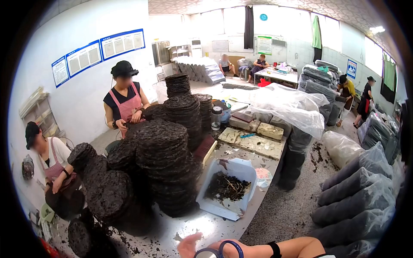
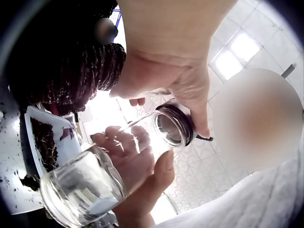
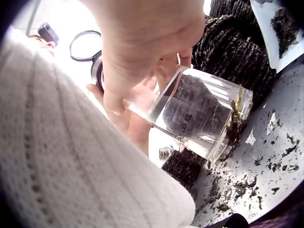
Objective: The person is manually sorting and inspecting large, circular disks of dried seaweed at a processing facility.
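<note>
At the bottom of the head view, my right hand (image 1: 189, 246) shows beside a lid (image 1: 207, 253) with a blue carrying loop (image 1: 231, 243). The right wrist view has my right hand (image 3: 149, 57) gripping a clear drinking bottle (image 3: 197, 111), tilted, with dark lettering on it and a little leafy matter near its base. In the left wrist view my left hand (image 2: 164, 76) holds the dark-rimmed lid (image 2: 176, 124) at the bottle's mouth end, thumb along its side. The bottle's base (image 2: 78, 192) points down and left there. My left hand is hidden in the head view.
Tall stacks of dark round seaweed sheets (image 1: 161, 167) crowd the table's left. A pale blue tray (image 1: 244, 207) with dark scraps sits ahead, and a lidded bottle (image 1: 216, 118) stands behind. Two people in pink aprons work at left; wrapped bundles (image 1: 352, 210) lie right.
</note>
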A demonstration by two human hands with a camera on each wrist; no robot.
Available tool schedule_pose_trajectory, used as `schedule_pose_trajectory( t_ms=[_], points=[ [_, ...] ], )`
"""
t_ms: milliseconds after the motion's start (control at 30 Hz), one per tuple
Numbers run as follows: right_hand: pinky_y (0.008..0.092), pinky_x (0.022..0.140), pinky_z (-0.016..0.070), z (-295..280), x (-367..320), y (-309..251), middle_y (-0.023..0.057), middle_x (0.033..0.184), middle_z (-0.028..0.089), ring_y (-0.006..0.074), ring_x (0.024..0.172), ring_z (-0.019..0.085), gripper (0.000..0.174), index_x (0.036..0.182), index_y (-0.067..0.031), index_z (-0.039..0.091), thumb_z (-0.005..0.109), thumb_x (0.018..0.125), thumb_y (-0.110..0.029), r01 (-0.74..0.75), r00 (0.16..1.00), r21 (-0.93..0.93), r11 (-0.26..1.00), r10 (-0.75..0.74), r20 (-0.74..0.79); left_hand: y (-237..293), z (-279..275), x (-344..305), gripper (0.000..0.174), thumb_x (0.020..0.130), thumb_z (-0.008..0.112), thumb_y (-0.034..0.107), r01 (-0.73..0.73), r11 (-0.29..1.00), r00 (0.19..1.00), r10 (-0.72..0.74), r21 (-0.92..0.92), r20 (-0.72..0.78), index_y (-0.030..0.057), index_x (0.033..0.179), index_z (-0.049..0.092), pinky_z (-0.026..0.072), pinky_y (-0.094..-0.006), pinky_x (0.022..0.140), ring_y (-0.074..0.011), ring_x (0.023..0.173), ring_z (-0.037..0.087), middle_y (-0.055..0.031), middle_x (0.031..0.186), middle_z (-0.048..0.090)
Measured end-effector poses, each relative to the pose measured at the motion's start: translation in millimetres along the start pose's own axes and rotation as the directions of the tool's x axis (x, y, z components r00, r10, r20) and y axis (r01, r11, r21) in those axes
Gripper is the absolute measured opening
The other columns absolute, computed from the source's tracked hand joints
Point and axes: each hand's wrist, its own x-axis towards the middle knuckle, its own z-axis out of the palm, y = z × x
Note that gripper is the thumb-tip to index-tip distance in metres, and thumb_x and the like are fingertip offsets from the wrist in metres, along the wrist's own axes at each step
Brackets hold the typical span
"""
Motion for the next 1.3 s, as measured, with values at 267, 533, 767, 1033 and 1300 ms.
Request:
schedule_pose_trajectory(
  t_ms=[267,533,767,1033,1300],
  points=[
    [0.0384,0.074,0.0506,-4,-6,0,0.0204,0.105,0.062,0.0337,0.091,0.063,0.076,0.119,-0.0010,0.053,0.083,0.058,-0.034,-0.182,0.983,-0.162,0.970,0.174,-0.064,5,-1,-25,0.122,0.059,0.088,0.032,-0.005,0.996,1.000,0.003,-0.094,-0.013,0.0023,0.141,0.002,0.0237,-0.0480,0.109,-0.0328,0.127,0.039,-0.0179,0.128,0.044],
    [0.0421,0.086,0.0458,8,-14,5,0.0206,0.114,0.058,0.0370,0.102,0.058,0.092,0.132,-0.0037,0.042,0.084,0.060,-0.042,0.025,0.988,0.065,0.998,-0.035,0.153,-29,-1,-26,0.085,0.076,0.072,0.015,-0.127,0.984,0.983,0.108,0.126,0.146,0.0093,0.137,0.014,0.0299,-0.0435,0.107,-0.0299,0.123,0.046,-0.0186,0.125,0.051],
    [0.0405,0.084,0.0483,5,-15,-3,0.0205,0.108,0.059,0.0338,0.099,0.060,0.086,0.124,0.0017,0.046,0.085,0.060,-0.040,-0.139,0.990,0.053,0.989,0.140,-0.012,-41,-59,-31,0.091,0.067,0.082,0.020,0.011,0.967,1.000,-0.006,0.254,-0.023,0.0027,0.138,0.026,0.0349,-0.0420,0.103,-0.0286,0.120,0.049,-0.0161,0.126,0.050],
    [0.0415,0.086,0.0482,25,-16,4,0.0208,0.110,0.060,0.0349,0.100,0.060,0.085,0.124,0.0014,0.048,0.085,0.059,-0.039,-0.042,0.999,0.018,0.999,0.041,0.033,-31,-19,-30,0.102,0.056,0.089,0.039,0.050,0.997,0.923,-0.065,0.050,0.380,-0.0011,0.135,0.038,0.0282,-0.0399,0.107,-0.0277,0.131,0.033,-0.0167,0.142,0.035],
    [0.0382,0.091,0.0460,21,-19,-26,0.0162,0.110,0.062,0.0254,0.103,0.059,0.070,0.117,0.0008,0.056,0.086,0.061,-0.029,-0.337,0.930,0.576,0.745,0.360,0.078,-29,-39,-19,0.055,0.074,0.072,0.035,0.012,0.954,0.965,0.067,0.299,-0.252,-0.0021,0.112,0.058,0.0307,-0.0448,0.106,-0.0301,0.118,0.047,-0.0154,0.119,0.057]
  ],
)
